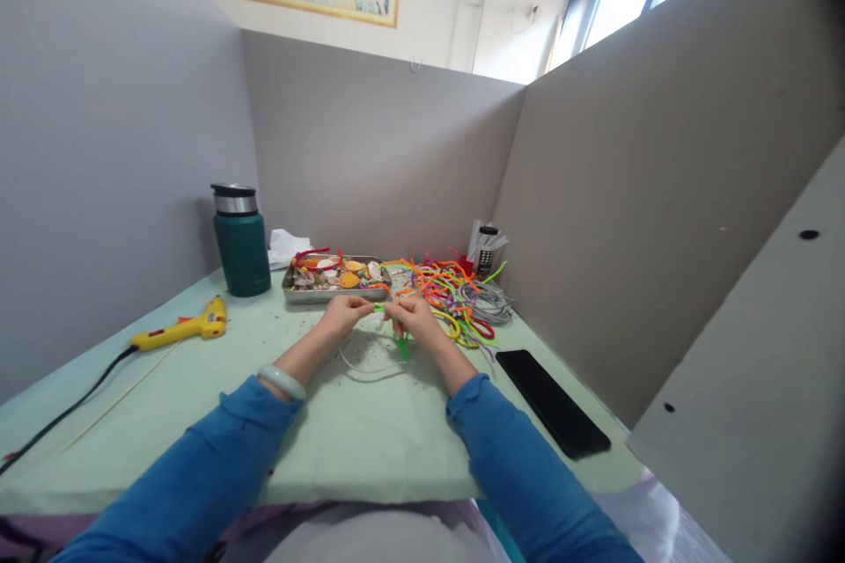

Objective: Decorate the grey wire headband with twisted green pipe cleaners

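My left hand (346,315) pinches one end of a short bright-green fuzzy strand, which looks like a pipe cleaner (378,308). From the other side, my right hand (415,318) grips the same strand with thumb and fingers. A green tail (404,347) hangs below my right hand; my fingers hide how it joins the rest. Under both hands a thin grey cord (370,378) curves in a loose loop, and whether it is fixed to the green piece I cannot tell. Just behind my hands stands a metal tray (310,295) of shells and small pieces.
A heap of coloured pipe cleaners (436,281) and a coil of grey cord (492,306) lie at the back right. A black phone (551,405) rests at right. On the left are a yellow glue gun (191,327), a thin stick (122,396) and a green bottle (241,246). Grey partitions surround the table.
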